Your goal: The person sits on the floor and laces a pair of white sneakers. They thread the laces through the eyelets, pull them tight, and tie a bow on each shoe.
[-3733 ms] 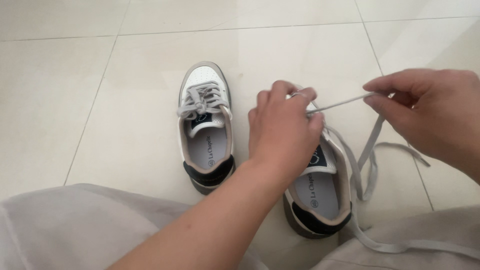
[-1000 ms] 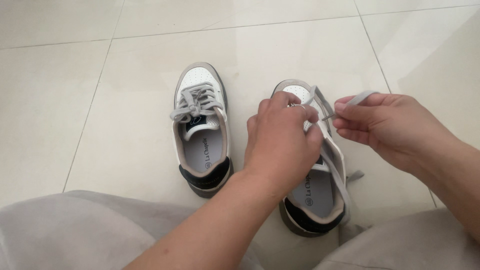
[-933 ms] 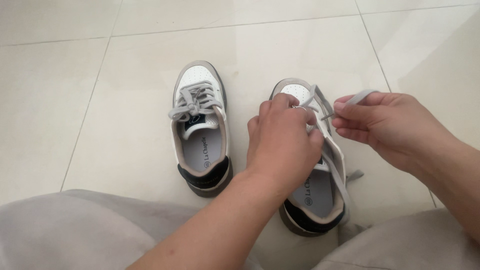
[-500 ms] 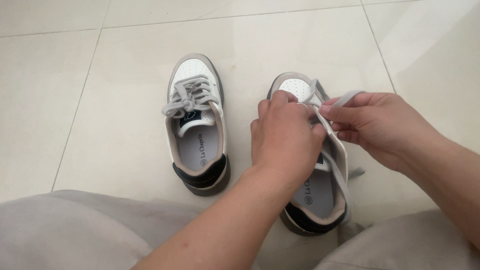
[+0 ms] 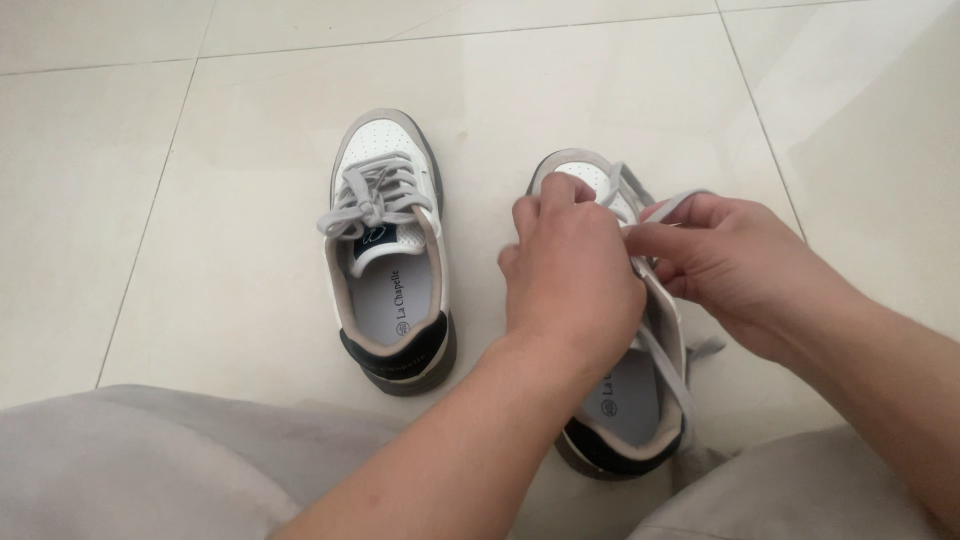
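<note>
Two white sneakers with grey trim and black heels stand side by side on the tiled floor. The left sneaker [image 5: 388, 260] has its grey lace tied in a knot. Over the tongue of the right sneaker [image 5: 630, 400], my left hand [image 5: 572, 275] pinches part of the grey lace [image 5: 668, 350], hiding the eyelets. My right hand [image 5: 728, 265] meets it from the right and grips a loop of the same lace between thumb and fingers. A loose length of lace trails down the shoe's right side.
Pale glossy floor tiles [image 5: 200, 230] with thin grout lines lie all around the shoes. My knees in light grey trousers [image 5: 150, 460] fill the bottom corners of the view.
My right hand has moved left with the lace loop until it touches my left hand over the right sneaker. Earlier the lace was pulled out long to the right.
</note>
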